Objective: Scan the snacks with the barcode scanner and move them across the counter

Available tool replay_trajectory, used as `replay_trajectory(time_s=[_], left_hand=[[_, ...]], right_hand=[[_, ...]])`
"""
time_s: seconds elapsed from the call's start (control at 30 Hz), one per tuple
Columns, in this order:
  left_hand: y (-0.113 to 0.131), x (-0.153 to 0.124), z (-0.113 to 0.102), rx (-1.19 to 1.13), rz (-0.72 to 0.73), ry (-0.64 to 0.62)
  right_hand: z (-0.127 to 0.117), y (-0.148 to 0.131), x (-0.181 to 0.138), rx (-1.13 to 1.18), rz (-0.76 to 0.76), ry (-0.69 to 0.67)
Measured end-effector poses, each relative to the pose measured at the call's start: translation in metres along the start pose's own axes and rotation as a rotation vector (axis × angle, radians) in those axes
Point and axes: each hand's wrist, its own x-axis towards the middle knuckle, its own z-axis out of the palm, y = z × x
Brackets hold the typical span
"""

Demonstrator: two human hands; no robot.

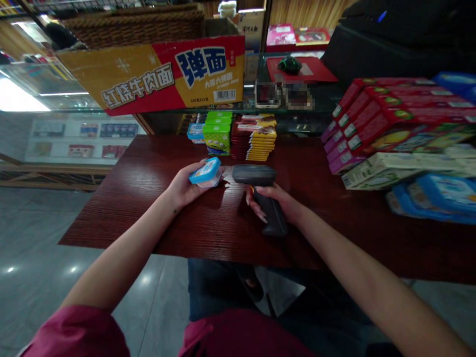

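Observation:
My left hand (185,186) is closed round a small plastic tub (207,171) with a blue lid, tilted above the dark wooden table. In my right hand (277,201) is a black barcode scanner (254,173), gripped by its handle, its head pointing left at the tub. A narrow gap lies between the scanner and the tub. Just behind them stand green boxes (216,138) and a stack of yellow and dark red packets (255,137). Another blue-lidded tub (196,132) sits to the left of the green boxes, partly hidden.
A noodle carton (159,74) sits on the glass shelf at the back left. Two pixelated items and a computer mouse (289,65) on a red mat are to its right. Red boxes (394,111), pale cartons (386,170) and blue-lidded tubs (442,193) crowd the table's right side.

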Motion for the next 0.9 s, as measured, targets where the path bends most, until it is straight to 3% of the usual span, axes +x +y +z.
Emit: replay_trajectory(time_s=[0.27, 0.5, 0.73, 0.9], left_hand=[[-0.002, -0.018, 0.005, 0.266, 0.111, -0.143], [-0.024, -0.03, 0.025, 0.481, 0.093, -0.055], [-0.091, -0.017, 0.09, 0.338, 0.405, 0.017], [-0.15, 0.001, 0.138, 0.723, 0.534, -0.105]], right_hand=[[-0.012, 0.0, -0.02, -0.012, -0.122, 0.15], [-0.026, 0.0, -0.104, -0.008, -0.199, 0.37], [-0.049, -0.003, -0.186, -0.003, -0.37, 0.593], [-0.059, -0.007, -0.204, 0.029, -0.499, 0.659]])
